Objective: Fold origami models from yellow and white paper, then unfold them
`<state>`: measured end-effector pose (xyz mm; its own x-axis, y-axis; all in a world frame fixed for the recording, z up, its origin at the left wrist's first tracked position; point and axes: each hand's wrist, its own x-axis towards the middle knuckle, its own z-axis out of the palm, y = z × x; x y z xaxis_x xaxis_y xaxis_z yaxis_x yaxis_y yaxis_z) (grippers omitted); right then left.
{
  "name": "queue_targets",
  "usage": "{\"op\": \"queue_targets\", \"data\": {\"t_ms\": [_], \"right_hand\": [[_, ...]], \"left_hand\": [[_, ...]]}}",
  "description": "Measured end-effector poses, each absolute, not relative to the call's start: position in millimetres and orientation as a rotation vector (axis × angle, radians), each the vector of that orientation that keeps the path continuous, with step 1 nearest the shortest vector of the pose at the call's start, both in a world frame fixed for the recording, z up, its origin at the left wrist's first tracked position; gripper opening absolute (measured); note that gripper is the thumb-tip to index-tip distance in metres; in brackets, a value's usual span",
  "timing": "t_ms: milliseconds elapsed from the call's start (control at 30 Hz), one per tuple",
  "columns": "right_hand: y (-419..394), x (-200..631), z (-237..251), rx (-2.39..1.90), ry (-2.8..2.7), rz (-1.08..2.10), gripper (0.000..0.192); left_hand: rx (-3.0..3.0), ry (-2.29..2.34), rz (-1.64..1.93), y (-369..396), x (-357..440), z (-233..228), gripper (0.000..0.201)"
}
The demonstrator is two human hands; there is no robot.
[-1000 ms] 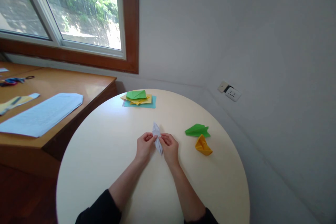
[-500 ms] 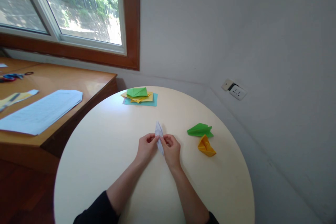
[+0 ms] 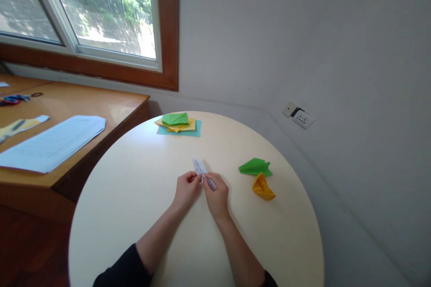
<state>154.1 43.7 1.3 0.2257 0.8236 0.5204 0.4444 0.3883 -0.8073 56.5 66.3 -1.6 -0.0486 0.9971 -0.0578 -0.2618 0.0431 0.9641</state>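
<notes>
"Where is the white paper (image 3: 200, 167)?"

"Above the round bench (image 3: 128, 197), between the two hands. It's folded long and narrow, slanting, with its far end towards the left. I can't tell whether it touches the surface."

"And the left hand (image 3: 186, 188)?"

"Its grip is pinched closed, thumb and fingertips on the left edge of the paper, around the middle."

"The right hand (image 3: 217, 193)?"

"Also closed on it: thumb on the near half, fingers curled over the right side. Part of the paper is hidden there."

"What sits off to the right?"

"A green paper plane (image 3: 255, 167), with a yellow paper boat (image 3: 263, 187) just beside it on the near side. Both are well apart from the hands."

"And at the far edge?"

"A pile: a green folded piece (image 3: 175, 119) on top, yellow paper (image 3: 191, 124) under it, a blue sheet (image 3: 198, 129) lowest."
</notes>
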Motion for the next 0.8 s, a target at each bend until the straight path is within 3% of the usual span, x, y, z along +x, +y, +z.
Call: {"op": "queue_targets", "data": {"t_ms": [533, 800], "right_hand": [[44, 156, -7, -1.371, -1.646, 0.109, 0.028], [40, 153, 1, -1.371, -1.777, 0.007, 0.025]], "left_hand": [[0.832, 0.908, 1.266, 64, 57, 2, 0.03], [0.869, 1.021, 1.303, 64, 57, 3, 0.022]]}}
